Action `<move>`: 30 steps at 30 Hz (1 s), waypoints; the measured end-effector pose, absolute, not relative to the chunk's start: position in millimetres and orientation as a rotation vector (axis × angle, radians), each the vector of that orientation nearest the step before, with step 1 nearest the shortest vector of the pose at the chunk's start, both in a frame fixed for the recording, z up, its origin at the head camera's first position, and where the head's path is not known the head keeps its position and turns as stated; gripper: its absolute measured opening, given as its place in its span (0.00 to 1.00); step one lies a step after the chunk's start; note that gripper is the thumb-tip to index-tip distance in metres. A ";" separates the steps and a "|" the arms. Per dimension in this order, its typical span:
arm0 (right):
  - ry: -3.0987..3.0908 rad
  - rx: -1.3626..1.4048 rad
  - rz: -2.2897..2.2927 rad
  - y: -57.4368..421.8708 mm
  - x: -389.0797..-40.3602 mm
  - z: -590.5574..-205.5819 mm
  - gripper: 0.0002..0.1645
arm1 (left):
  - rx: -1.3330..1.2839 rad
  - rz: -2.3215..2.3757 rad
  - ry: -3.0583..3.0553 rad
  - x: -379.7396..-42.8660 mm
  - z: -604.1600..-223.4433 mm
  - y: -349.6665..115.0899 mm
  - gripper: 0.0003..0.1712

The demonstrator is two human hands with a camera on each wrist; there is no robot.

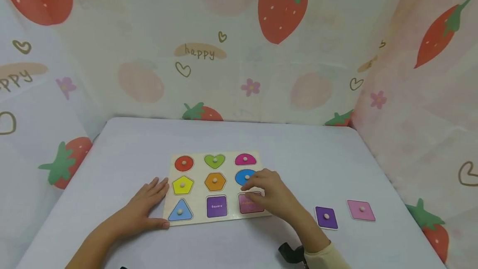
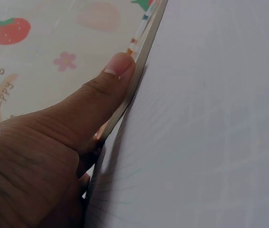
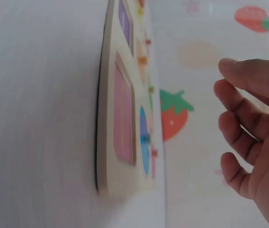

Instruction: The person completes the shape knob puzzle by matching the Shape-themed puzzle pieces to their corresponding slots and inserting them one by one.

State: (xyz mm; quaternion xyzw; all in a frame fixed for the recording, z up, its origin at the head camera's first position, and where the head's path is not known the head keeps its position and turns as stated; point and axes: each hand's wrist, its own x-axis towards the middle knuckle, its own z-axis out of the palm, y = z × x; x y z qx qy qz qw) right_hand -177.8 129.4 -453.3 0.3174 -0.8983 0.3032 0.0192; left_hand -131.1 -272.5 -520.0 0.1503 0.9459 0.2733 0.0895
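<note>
A cream wooden shape-puzzle board [image 1: 198, 199] lies on the white table. Knobbed shapes fill its upper rows, and a blue triangle [image 1: 180, 211] sits at its lower left. Bare purple square [image 1: 216, 213] and pink [image 3: 123, 118] recesses show in the bottom row. My left hand [image 1: 140, 213] rests at the board's left side, its thumb [image 2: 103, 90] against the edge. Above the board's right side hovers my right hand [image 1: 274, 194], fingers loosely bent and holding nothing; the right wrist view shows it apart from the board. It partly covers the blue oval [image 1: 242, 174] and the pink recess.
Right of the board, a purple knobbed piece [image 1: 330, 222] and a pink knobbed piece [image 1: 366, 215] lie on the table [image 1: 306, 157]. A black object [image 1: 291, 253] is by the right wrist. Strawberry-printed cloth [image 1: 231, 74] hangs behind and along both sides.
</note>
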 end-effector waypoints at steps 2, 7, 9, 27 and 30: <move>-2.781 0.936 0.940 142.3 -176.3 -452.3 0.09 | 0.454 0.810 2.815 -131.4 -520.3 -273.9 0.69; -2.736 0.875 0.939 164.5 -174.4 -453.6 0.10 | 0.476 0.810 2.816 -130.9 -520.5 -276.9 0.69; -2.728 0.853 0.945 171.2 -174.1 -453.8 0.11 | 0.478 0.816 2.813 -130.6 -520.3 -277.0 0.69; -2.760 0.807 0.997 270.3 -169.8 -458.7 0.12 | 0.533 0.812 2.809 -136.8 -519.7 -261.0 0.69; -2.831 0.769 1.061 283.8 -171.9 -461.4 0.09 | 0.550 0.807 2.834 -134.1 -522.0 -263.5 0.68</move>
